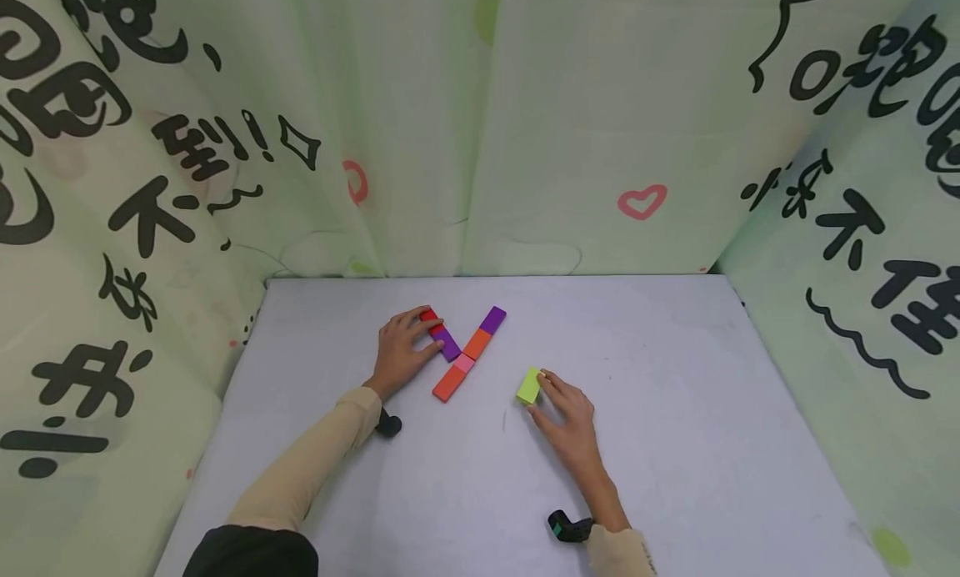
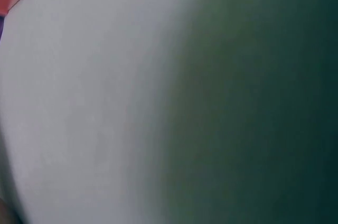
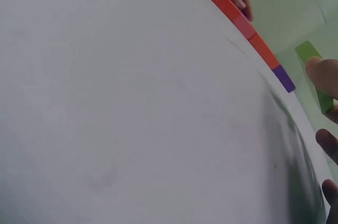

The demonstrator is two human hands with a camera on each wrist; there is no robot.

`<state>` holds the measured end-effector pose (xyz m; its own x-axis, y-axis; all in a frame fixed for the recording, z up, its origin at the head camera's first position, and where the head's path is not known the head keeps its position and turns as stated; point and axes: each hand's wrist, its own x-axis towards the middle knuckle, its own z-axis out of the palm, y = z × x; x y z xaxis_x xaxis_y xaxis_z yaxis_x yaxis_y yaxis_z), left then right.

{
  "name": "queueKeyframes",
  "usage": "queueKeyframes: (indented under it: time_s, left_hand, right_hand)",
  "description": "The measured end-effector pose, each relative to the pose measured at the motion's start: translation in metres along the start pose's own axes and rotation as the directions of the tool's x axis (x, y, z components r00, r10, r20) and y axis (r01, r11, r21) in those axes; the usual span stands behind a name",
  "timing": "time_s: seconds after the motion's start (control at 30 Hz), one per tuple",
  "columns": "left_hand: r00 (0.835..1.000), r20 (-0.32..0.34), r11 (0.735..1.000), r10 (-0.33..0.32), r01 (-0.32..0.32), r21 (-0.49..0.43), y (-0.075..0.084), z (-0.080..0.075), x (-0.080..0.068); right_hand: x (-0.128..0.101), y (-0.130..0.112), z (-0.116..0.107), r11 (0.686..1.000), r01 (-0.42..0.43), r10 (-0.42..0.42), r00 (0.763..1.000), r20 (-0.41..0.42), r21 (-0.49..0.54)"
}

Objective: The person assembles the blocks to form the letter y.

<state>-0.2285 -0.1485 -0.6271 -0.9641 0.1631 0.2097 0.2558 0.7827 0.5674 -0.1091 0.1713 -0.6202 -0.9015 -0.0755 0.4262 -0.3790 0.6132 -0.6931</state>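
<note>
I look down on a pale grey tabletop [image 1: 675, 444] walled by green printed curtains [image 1: 525, 127]. A diagonal row of flat blocks [image 1: 470, 353] lies mid-table: purple, orange, pink, orange. A shorter arm, a red block [image 1: 430, 316] and a purple block [image 1: 447, 342], meets it to form a V. My left hand [image 1: 401, 352] rests on that arm, fingers fairly straight, pressing and steadying it. My right hand [image 1: 567, 414] pinches a lime-green block [image 1: 528, 386] at its edge, tilted up off the surface, just right of the row. I judge the step in hand to be carrying this piece; next it needs lining up against a row end without nudging neighbours.
</note>
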Motion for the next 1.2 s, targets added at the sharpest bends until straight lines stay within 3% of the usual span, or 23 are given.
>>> queueKeyframes:
  time_s: [0.37,0.57,0.7,0.93,1.2]
  left_hand:
    - [1.0,-0.001,1.0,0.005,-0.005,0.004,-0.002,0.002,-0.001]
    - [1.0,-0.01,1.0,0.013,-0.013,0.01,-0.002,0.001,-0.001]
    - [1.0,-0.009,1.0,0.009,-0.009,0.014,0.0,0.001,0.0]
    - [1.0,-0.005,1.0,0.007,-0.007,0.026,0.001,0.002,0.001]
    - [1.0,-0.013,1.0,0.012,-0.012,0.024,0.001,0.001,0.0]
  right_hand:
    - [-0.011,-0.027,0.021,0.992,0.1,-0.108,0.989,0.101,0.082]
    - [-0.016,-0.041,0.031,0.99,0.101,-0.12,0.973,0.199,0.103]
    - [-0.018,-0.047,0.036,0.993,0.081,-0.101,0.961,0.256,0.09]
    - [-0.017,-0.054,0.046,0.986,0.162,-0.167,0.937,0.306,0.041]
    - [-0.016,-0.065,0.056,0.981,0.189,-0.162,0.911,0.378,-0.037]
